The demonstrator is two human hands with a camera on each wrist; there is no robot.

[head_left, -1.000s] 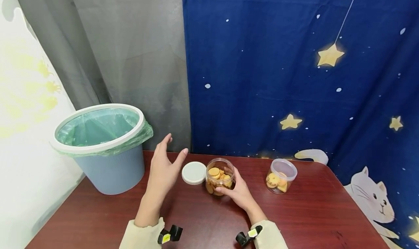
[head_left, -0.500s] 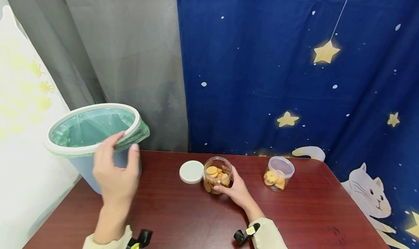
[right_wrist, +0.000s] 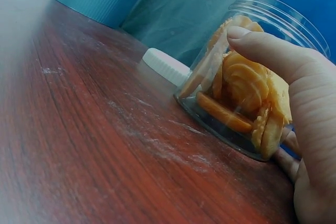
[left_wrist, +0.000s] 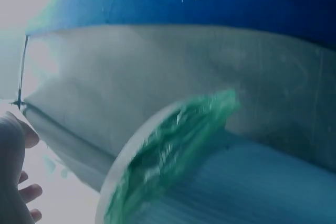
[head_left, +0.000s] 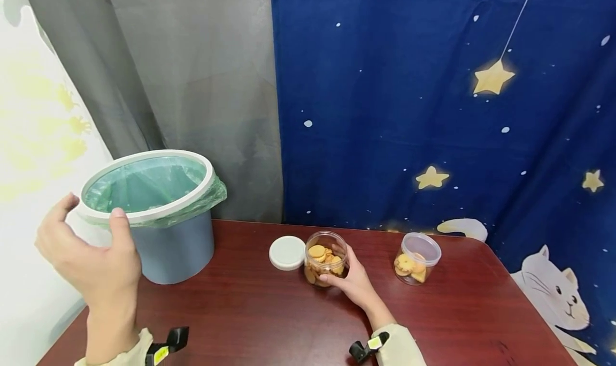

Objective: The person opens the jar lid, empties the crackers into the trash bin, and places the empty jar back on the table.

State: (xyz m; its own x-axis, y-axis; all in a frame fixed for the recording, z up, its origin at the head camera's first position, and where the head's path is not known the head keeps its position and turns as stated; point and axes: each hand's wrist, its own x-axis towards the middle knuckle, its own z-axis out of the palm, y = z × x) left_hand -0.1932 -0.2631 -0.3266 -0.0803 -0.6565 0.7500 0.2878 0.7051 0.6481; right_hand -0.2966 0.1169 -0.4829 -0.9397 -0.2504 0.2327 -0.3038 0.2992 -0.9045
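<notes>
My right hand [head_left: 355, 283] grips a clear open jar [head_left: 309, 272] of cookies [head_left: 318, 252] that stands upright on the table. In the right wrist view, the thumb [right_wrist: 273, 51] lies across the front of the jar and some fingertips show behind it. A round white lid [head_left: 287, 252] lies flat just left of the jar. My left hand [head_left: 96, 259] is raised at the near left side of a blue trash bin [head_left: 178, 253], thumb and fingers spread, holding nothing. In the left wrist view that hand [left_wrist: 11, 171] appears apart from the bin's rim.
The bin has a white rim and a green plastic liner [head_left: 217, 195] hanging over its edge. A second clear jar [head_left: 404, 276] with a few cookies stands at the right on the reddish-brown table [head_left: 269, 323]. Curtains [head_left: 356, 114] hang behind.
My left hand has swept left from beside the lid, past the front of the bin, to its near left side. The right hand keeps its grip on the jar, which stays in place.
</notes>
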